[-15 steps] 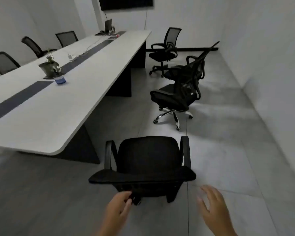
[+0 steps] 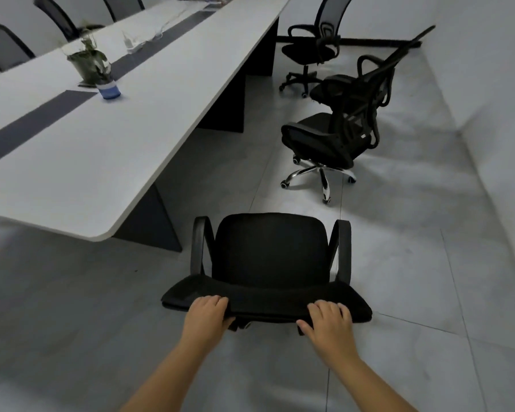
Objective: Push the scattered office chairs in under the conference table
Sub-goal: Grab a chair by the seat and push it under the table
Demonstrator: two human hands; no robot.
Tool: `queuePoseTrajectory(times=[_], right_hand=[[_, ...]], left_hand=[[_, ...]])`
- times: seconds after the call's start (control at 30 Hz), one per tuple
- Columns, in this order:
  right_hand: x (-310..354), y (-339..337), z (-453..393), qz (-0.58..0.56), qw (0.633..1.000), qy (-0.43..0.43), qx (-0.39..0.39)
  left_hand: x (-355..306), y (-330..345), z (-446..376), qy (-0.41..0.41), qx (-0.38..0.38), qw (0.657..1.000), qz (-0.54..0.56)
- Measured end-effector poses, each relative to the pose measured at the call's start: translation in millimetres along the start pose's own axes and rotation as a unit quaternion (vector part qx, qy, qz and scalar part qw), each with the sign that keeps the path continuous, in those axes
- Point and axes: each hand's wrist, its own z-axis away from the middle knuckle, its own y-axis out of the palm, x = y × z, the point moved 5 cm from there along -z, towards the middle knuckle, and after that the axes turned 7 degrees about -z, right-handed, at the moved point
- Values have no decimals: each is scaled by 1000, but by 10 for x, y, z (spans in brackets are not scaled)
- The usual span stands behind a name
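Note:
A black office chair [image 2: 269,257] stands right in front of me, seat facing away, just off the rounded near corner of the long white conference table [image 2: 107,162]. My left hand [image 2: 207,318] grips the top edge of its backrest on the left, fingers curled over it. My right hand [image 2: 329,324] grips the same edge on the right. Three more black chairs stand loose on the floor to the right of the table: a chrome-based one [image 2: 324,144], one behind it [image 2: 366,81], and a far one [image 2: 312,49].
Chairs [image 2: 3,47] are tucked along the table's far left side. A potted plant [image 2: 91,63], a blue-banded cup [image 2: 109,90] and a power strip [image 2: 133,46] sit on the table. Dark table legs [image 2: 149,224] stand under it. A white wall [image 2: 494,114] bounds the right.
Both hands moved up and forward from below the backrest and took hold of its top edge. The view tilted down and came closer to the chair.

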Motion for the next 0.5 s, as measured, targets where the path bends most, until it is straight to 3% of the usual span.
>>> queuePoseTrajectory(times=[0.33,0.5], right_hand=[[-343,139,-467,58,998,-23,-10],[-701,104,-974,86,988,-129,-20]], left_hand=[[-64,166,-478,104,-24,993,41],[-330,157,-835,123,-51,991,0]])
